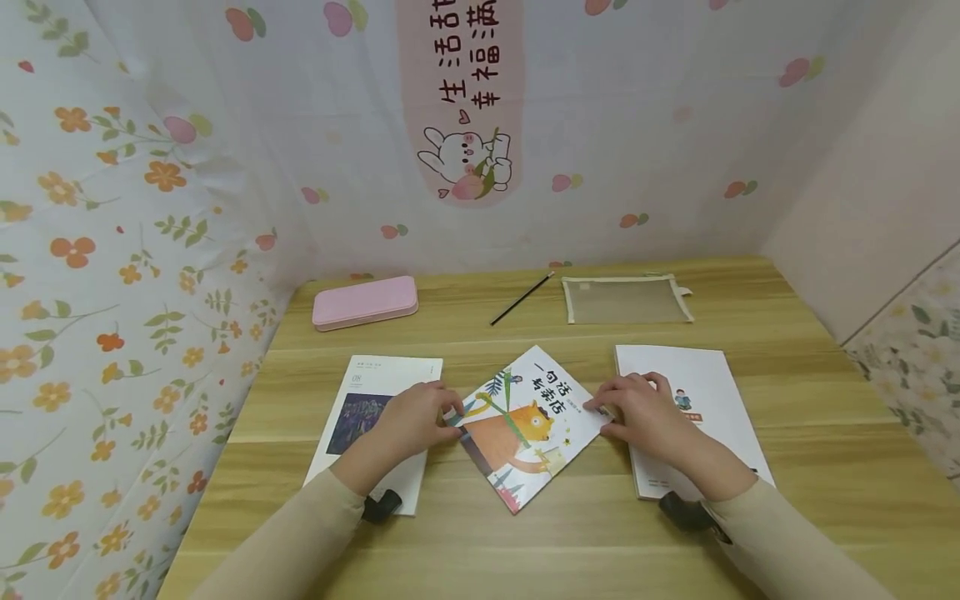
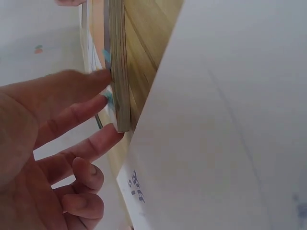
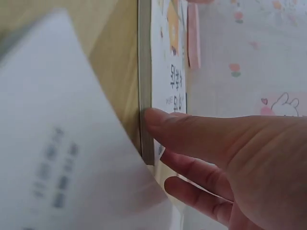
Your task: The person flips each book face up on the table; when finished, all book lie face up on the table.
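Observation:
A picture book (image 1: 498, 442) with an orange animal on its cover lies turned cornerwise on the wooden table. My left hand (image 1: 412, 421) holds its left corner, thumb on the near edge and fingers around the far side. At the opposite corner, my right hand (image 1: 647, 417) pinches the book in the same way. Both wrist views show the book's page edge (image 2: 120, 67) close by the thumb. Under my left forearm lies a white book (image 1: 382, 371) with a dark picture. A white booklet (image 1: 720, 408) lies partly hidden beneath my right hand and wrist.
Along the back of the table are a pink pencil case (image 1: 365, 303), a black pencil (image 1: 522, 297) and a mesh zip pouch (image 1: 628, 302). Patterned cloth (image 1: 360, 150) hangs behind and to the left. A pale panel (image 1: 847, 167) stands on the right.

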### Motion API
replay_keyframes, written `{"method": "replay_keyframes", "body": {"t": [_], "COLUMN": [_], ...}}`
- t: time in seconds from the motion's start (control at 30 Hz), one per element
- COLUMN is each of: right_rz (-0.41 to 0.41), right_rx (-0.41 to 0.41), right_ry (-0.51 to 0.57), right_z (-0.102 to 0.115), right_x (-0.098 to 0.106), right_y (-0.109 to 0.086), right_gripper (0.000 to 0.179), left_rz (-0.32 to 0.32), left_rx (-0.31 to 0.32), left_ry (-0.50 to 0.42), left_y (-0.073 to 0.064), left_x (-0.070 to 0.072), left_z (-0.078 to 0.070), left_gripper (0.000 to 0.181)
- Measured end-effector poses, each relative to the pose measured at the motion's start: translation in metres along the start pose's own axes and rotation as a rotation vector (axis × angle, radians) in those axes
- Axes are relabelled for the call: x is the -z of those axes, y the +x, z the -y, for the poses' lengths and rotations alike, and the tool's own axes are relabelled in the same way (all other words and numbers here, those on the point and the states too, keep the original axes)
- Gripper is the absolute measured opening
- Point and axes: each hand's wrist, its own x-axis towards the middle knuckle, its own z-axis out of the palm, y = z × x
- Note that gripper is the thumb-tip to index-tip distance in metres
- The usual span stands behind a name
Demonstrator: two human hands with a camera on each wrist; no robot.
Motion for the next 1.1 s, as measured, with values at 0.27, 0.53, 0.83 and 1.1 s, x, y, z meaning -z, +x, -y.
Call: {"method": "replay_keyframes", "body": {"t": [0.27, 0.53, 0.83, 1.1], "right_rz": [-0.013, -0.001, 0.040, 0.062], "right_rx": [-0.004, -0.038, 0.012, 0.015], "right_ry": [-0.012, -0.007, 0.053, 0.087], "right_z": [-0.007, -0.010, -0.016, -0.018], "right_x": [0.001, 0.001, 0.003, 0.002], "right_y": [0.019, 0.036, 0.057, 0.077], "right_gripper": [0.031, 0.028, 0.031, 0.031], "left_rz": [0.048, 0.093, 0.107, 0.082], "left_rx": [0.012, -0.011, -0.073, -0.096], "left_ry": [-0.049, -0.161, -0.251, -0.315], "left_y": [-0.009, -0.019, -0.028, -0.031], "left_x": [0.002, 0.002, -0.003, -0.013], "left_z": [-0.001, -0.004, -0.009, -0.015], "left_gripper": [0.012, 0.015, 0.015, 0.014]}}
